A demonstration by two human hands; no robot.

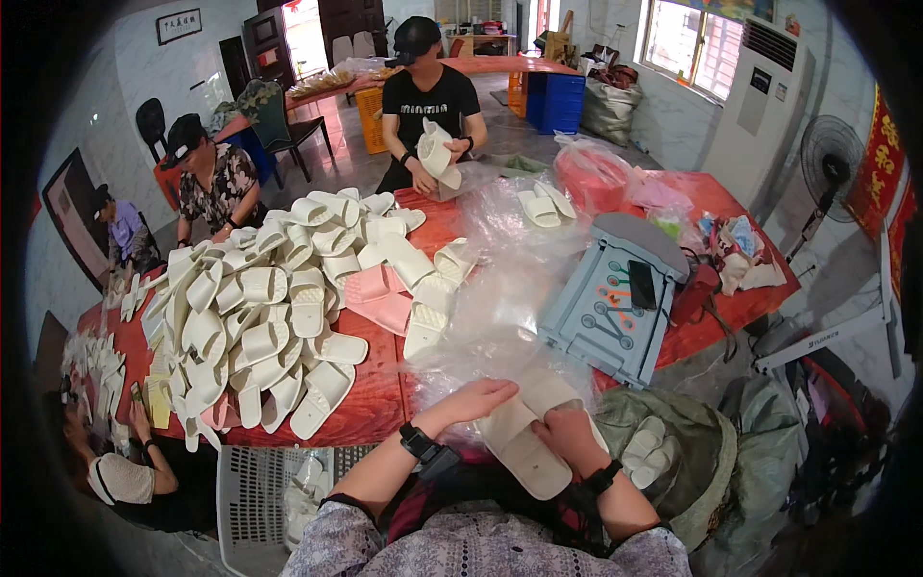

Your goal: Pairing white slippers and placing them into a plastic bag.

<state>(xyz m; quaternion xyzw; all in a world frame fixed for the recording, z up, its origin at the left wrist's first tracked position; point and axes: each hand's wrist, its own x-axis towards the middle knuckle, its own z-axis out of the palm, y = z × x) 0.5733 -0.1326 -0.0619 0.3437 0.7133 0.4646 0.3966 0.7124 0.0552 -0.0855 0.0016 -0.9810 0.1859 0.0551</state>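
Observation:
In front of my body I hold a pair of cream slippers (524, 450), soles tilted toward me. My left hand (478, 398) is closed at the left edge of the pair, its thumb side up and some fingers hidden. My right hand (574, 440) has its fingers curled over the slipper on the right side. Clear plastic bags (505, 298) lie on the table just beyond my hands. To the left is a large heap of cream slippers (260, 313), with a pink slipper (378, 296) at its right side.
A grey-blue plastic stool (577, 313) with a phone (641, 285) lies on the red table (377, 404). Below are a grey basket (252, 500) and a green sack (707, 462) with slippers. Across the table a person (430, 106) holds slippers; others work at left.

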